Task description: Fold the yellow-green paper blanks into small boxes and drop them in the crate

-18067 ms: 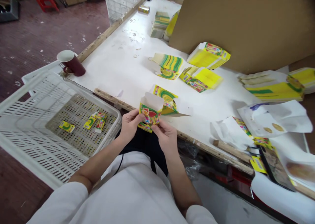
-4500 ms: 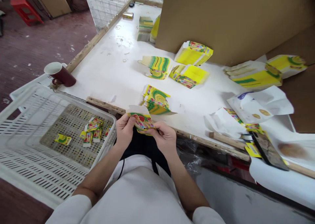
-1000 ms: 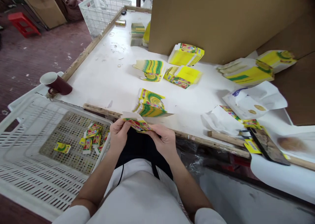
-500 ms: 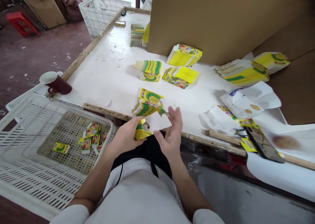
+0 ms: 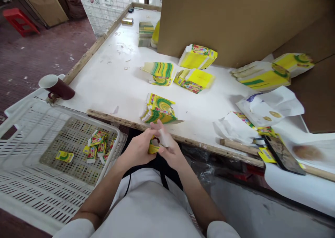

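A small yellow and green printed carton (image 5: 154,145) sits between both hands, just below the table's wooden front edge. My left hand (image 5: 137,149) is closed round its left side. My right hand (image 5: 170,151) grips it from the right, fingers pressing a white flap; the fingers are blurred. Directly beyond the hands, a stack of flat printed cartons (image 5: 158,109) lies on the white table (image 5: 117,77). To my left stands a white slatted crate (image 5: 31,154) with several small folded cartons (image 5: 98,145) on its floor.
A maroon mug (image 5: 56,87) stands at the table's left corner. More carton stacks (image 5: 159,72) and yellow boxes (image 5: 197,56) lie further back by a brown cardboard sheet (image 5: 222,22). White paper bags (image 5: 269,107) and a phone (image 5: 284,155) are at right.
The carton was turned from its printed face to show its white inside. My right hand opened briefly half a second ago and has now closed back on the carton, lower and nearer my body.
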The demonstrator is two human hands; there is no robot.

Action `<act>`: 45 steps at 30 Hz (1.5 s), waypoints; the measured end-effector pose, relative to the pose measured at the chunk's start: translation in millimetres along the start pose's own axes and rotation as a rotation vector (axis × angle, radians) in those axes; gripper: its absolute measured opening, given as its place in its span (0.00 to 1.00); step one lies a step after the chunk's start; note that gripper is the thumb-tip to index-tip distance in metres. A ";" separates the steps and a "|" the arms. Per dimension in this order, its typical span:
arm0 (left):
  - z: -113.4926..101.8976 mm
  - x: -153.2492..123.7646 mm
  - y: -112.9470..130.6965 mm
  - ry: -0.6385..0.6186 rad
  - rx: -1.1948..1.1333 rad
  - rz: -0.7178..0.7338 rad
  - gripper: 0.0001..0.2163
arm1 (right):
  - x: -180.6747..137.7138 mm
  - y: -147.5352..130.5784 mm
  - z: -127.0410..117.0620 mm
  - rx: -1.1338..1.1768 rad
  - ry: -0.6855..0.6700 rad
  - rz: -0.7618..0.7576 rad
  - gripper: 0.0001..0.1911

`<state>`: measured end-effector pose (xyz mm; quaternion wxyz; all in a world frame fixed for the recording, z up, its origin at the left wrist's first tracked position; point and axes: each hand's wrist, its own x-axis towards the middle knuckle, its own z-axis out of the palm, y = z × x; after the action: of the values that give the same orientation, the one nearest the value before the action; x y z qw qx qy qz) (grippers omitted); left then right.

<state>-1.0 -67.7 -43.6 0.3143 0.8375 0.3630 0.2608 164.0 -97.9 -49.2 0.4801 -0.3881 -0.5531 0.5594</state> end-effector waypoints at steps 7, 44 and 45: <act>6.1 3.2 2.2 0.132 0.044 -0.114 0.38 | -0.5 6.1 0.1 -0.443 0.176 -0.209 0.32; -57.5 -9.0 -16.4 0.010 -0.234 -0.436 0.28 | 42.8 -14.8 -36.0 -0.997 0.459 -0.220 0.23; -42.5 -2.3 -13.7 0.071 -0.385 -0.398 0.31 | 37.5 -18.6 -27.6 -0.948 0.412 -0.234 0.23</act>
<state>-36.8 -47.8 -25.6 0.4997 0.6650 0.4750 0.2872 183.7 -56.3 -29.5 0.4098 -0.6002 -0.6792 0.1026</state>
